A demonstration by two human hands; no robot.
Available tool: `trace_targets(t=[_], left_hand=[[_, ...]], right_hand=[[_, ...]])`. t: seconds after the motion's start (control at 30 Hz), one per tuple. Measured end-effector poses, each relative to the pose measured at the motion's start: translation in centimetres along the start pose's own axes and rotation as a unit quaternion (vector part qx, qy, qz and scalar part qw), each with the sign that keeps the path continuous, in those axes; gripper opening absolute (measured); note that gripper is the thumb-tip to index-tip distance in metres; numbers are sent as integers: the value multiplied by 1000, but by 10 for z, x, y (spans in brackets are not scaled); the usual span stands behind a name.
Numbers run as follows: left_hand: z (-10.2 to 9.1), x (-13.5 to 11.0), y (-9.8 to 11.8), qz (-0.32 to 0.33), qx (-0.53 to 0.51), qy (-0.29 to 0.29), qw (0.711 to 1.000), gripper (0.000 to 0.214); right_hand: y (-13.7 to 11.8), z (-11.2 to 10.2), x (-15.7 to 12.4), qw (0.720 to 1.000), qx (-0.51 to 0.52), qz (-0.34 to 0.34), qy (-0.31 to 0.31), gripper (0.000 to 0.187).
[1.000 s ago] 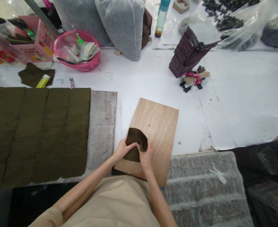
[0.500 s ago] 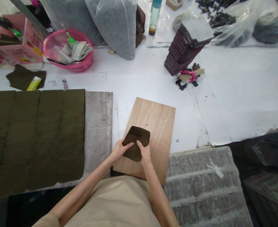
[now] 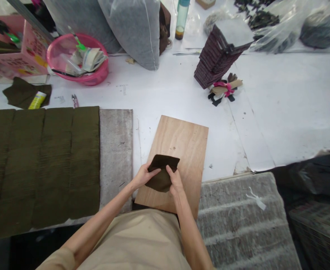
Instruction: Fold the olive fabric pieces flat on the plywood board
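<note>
A small dark olive fabric piece [image 3: 162,173] lies folded on a plywood board [image 3: 184,146] near the table's front edge. My left hand [image 3: 144,176] grips its left side with thumb on top and fingers curled. My right hand [image 3: 175,182] pinches its right side, fingers closed on the cloth. Both hands hold the piece just above the board's lower half.
Rows of stacked olive fabric pieces [image 3: 41,161] cover a grey felt mat [image 3: 116,150] at left. A pink basin [image 3: 77,60], a pink box [image 3: 21,56], grey bags [image 3: 131,26], a bottle [image 3: 181,18], a dark stack [image 3: 215,62] and scraps [image 3: 223,90] sit farther back. Grey padding [image 3: 243,221] lies at right front.
The fabric's upper flap has been folded down flatter onto the piece. Both hands kept their hold and shifted slightly; the camera view drifted a little.
</note>
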State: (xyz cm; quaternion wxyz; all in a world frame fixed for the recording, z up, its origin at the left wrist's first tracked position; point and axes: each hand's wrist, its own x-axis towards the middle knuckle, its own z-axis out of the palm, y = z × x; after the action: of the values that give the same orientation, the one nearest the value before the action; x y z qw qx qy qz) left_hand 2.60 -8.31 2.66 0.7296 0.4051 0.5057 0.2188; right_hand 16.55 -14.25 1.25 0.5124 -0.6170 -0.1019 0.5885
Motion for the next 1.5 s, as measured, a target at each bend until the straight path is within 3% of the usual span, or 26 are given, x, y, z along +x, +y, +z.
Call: trace_targets(t=[0.07,0.2,0.27,0.83,1.03,1.07,1.17,1.23,1.3,1.4,1.43,1.5], left_hand=[[0,1,1,34,21,5,999,46],[0,2,-1,-83,-79,-21,993,51],[1,2,-4,-110,-112,-20,987,53],[2,3,-8,-107,-163,-15,981,53],[4,2,-9,-129,-184,-16,974,48],[5,1,-7,-116,-170,-15,979,47],[8,-1,0,-15,-62,0,998,42],[8,0,3,43,-7,16,999,40],[8,0,2,8,-28,3,1000,43],[5,0,-4,-96,-91,-31,991,45],[5,0,-5,-97,-88,-30,991,43],[4,0,-4,-38,-36,-10,999,39]], right_hand=[[1,0,1,998,46,39,-27,45],[1,2,0,1000,24,5,7,45],[-1,3,0,999,-12,-26,27,44],[1,1,4,992,-102,-67,41,43],[-2,-3,-9,951,-221,-215,17,21],[-2,-3,-9,958,-207,-200,19,22],[-2,-4,-4,991,-112,-69,14,32],[0,-2,-2,997,-77,-12,12,36],[2,0,-4,995,-89,-38,36,36],[2,1,-8,976,-157,-136,61,30],[1,1,-9,973,-165,-151,62,29],[0,0,-8,988,-113,-98,38,33]])
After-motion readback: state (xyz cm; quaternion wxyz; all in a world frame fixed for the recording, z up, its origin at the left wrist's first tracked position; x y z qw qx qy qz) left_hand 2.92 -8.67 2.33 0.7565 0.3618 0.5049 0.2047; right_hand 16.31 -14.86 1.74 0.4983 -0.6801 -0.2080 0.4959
